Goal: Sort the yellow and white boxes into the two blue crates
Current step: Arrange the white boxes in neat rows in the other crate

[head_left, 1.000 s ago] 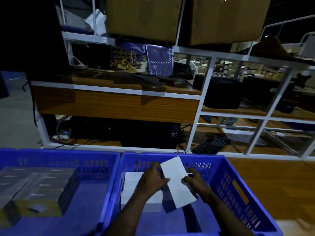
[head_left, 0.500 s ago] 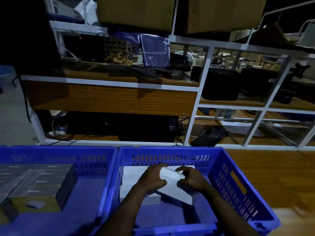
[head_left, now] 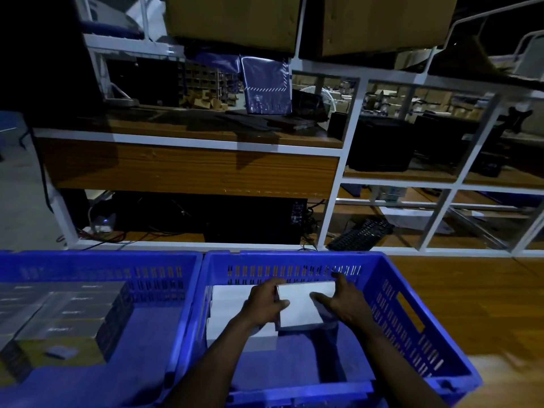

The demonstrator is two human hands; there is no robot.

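- White box (head_left: 300, 304) lies nearly flat between both hands, low inside the right crate (head_left: 397, 304), its left edge just beside the stack of white boxes (head_left: 232, 295) under the left wrist.
- Left hand (head_left: 265, 304): fingers curled over the box's left edge, thumb on top, clamped on it.
- Right hand (head_left: 347, 307): fingers spread apart and fairly straight, thumb flat on the lid, forefinger at the far right corner; it steadies rather than grips.
- To finish well, I would slide the box leftward, away from the right fingertips, until it sits flush against the stack. The left fingers should slip out from between the two first so they are not pinched, and the right palm can then press it level.
- Yellow boxes (head_left: 67, 313) sit in the left crate (head_left: 97, 257), well beyond the left knuckles.
- A second ago the box stood tilted up above the fingers. Half a second ago it was half lowered, and now it is down and square to the crate's far wall.
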